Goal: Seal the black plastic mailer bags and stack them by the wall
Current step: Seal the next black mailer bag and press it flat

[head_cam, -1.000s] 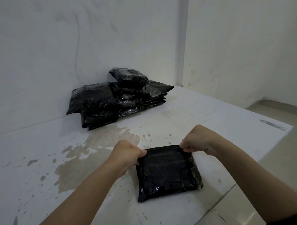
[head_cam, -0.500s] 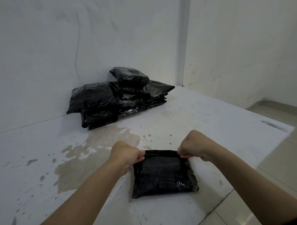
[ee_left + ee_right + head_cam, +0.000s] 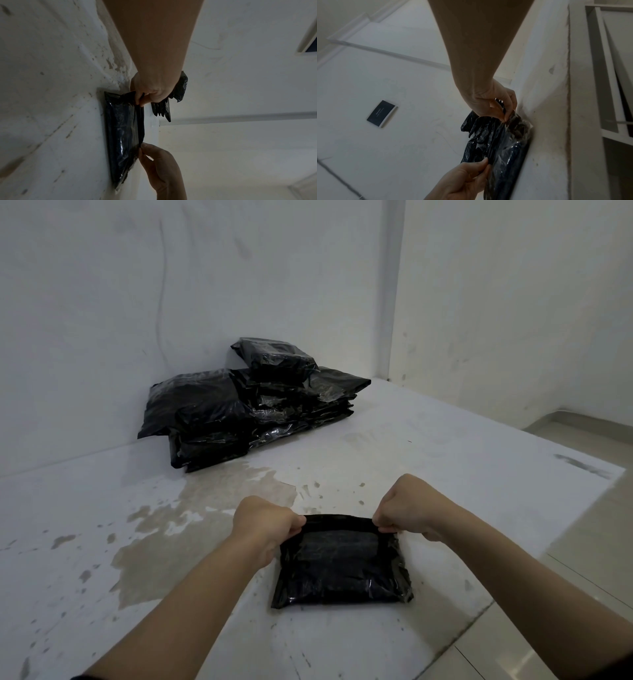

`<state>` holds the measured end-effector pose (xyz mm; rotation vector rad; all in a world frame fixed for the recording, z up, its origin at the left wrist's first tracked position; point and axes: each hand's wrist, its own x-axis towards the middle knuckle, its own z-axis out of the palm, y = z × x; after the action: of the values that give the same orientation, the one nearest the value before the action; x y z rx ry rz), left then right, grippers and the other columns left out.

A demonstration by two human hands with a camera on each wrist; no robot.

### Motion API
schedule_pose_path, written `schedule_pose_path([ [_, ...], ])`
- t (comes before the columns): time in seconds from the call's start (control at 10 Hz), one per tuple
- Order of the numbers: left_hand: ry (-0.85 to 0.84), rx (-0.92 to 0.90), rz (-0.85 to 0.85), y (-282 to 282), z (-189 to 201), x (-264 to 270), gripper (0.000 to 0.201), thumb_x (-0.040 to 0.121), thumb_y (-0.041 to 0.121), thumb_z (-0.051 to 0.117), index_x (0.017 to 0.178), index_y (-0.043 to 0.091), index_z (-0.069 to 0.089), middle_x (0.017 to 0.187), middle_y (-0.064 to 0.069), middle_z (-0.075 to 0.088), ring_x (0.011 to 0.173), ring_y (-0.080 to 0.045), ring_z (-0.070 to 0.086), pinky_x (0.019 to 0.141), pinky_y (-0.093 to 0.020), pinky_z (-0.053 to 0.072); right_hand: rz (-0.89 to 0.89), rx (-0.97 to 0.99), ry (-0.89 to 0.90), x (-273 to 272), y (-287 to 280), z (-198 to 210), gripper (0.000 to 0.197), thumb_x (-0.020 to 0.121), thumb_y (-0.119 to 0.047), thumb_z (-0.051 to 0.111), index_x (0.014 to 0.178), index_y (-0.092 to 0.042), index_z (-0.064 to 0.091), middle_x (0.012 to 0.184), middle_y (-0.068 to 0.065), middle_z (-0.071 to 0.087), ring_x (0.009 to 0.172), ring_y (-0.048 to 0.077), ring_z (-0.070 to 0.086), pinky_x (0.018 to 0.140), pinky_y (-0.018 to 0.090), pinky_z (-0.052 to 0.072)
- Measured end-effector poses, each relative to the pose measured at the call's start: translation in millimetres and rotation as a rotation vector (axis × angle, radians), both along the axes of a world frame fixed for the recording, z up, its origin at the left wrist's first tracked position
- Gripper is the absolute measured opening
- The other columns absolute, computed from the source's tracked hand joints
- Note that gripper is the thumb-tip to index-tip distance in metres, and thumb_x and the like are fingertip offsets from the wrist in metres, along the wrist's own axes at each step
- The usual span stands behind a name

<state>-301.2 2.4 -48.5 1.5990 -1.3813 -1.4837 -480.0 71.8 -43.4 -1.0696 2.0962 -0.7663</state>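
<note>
Mailer bag (image 3: 342, 566) unlabelled; both hands pinching flap.

Both my arms reach out in front of me. My left hand (image 3: 265, 520) and my right hand (image 3: 406, 508) are curled up, each with a pinching grip.

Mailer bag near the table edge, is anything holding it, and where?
Both: the left hand and right hand pinch the far-edge corners of the mailer bag, which lies on the table.
</note>
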Motion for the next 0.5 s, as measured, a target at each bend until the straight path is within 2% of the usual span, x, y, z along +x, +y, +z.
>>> schedule_pose_path([
  [0.1, -0.043, -0.074, -0.009, 0.7, -1.0, -0.5, 0.006, 0.080, -0.008, 0.069, 0.075, -0.009, 0.065, 0.076, -0.016, 0.067, 0.070, -0.021, 0.068, 0.067, -0.024, 0.055, 0.003, -0.007, 0.046, 0.1, 1.4, -2.7, 0.019, 0.079, 0.003, 0.063, 0.096, 0.010, 0.066, 0.070, 0.010, 0.059, 0.055, 0.012, 0.054, 0.046, 0.012, 0.046],
  [0.2, -0.111, -0.140, -0.091, -1.4, -5.3, 5.2, 0.014, 0.081, -0.008, 0.068, 0.068, -0.003, 0.067, 0.072, -0.013, 0.067, 0.070, -0.018, 0.068, 0.075, -0.030, 0.057, -0.002, -0.037, 0.091, -0.9, 3.1, -7.7, 0.016, 0.080, 0.001, 0.063, 0.091, 0.009, 0.070, 0.077, 0.015, 0.067, 0.062, 0.019, 0.059, 0.056, 0.018, 0.047],
  [0.3, -0.210, -0.234, -0.197, -2.5, -8.1, 6.8, 0.017, 0.083, -0.004, 0.067, 0.066, -0.001, 0.069, 0.075, -0.014, 0.069, 0.076, -0.021, 0.069, 0.081, -0.035, 0.058, 0.012, -0.091, 0.164, -1.9, 7.8, -14.1, 0.015, 0.084, -0.001, 0.060, 0.082, 0.002, 0.075, 0.076, 0.009, 0.071, 0.057, 0.016, 0.061, 0.048, 0.012, 0.043],
  [0.4, -0.336, -0.337, -0.274, -5.2, -8.1, 8.0, 0.015, 0.087, 0.005, 0.066, 0.074, -0.001, 0.071, 0.074, -0.007, 0.067, 0.067, -0.013, 0.063, 0.057, -0.021, 0.052, 0.058, -0.171, 0.248, -0.8, 10.7, -19.1, 0.017, 0.086, -0.002, 0.059, 0.077, -0.003, 0.074, 0.077, 0.003, 0.067, 0.065, 0.008, 0.059, 0.044, 0.003, 0.038],
  [0.5, -0.410, -0.420, -0.345, -8.7, -10.2, 9.5, 0.014, 0.089, 0.010, 0.066, 0.081, 0.001, 0.073, 0.072, -0.002, 0.063, 0.059, -0.006, 0.054, 0.046, -0.011, 0.038, 0.104, -0.258, 0.315, -1.3, 13.5, -21.6, 0.017, 0.086, -0.005, 0.062, 0.075, -0.008, 0.075, 0.090, 0.003, 0.064, 0.077, 0.007, 0.056, 0.054, -0.001, 0.037],
])
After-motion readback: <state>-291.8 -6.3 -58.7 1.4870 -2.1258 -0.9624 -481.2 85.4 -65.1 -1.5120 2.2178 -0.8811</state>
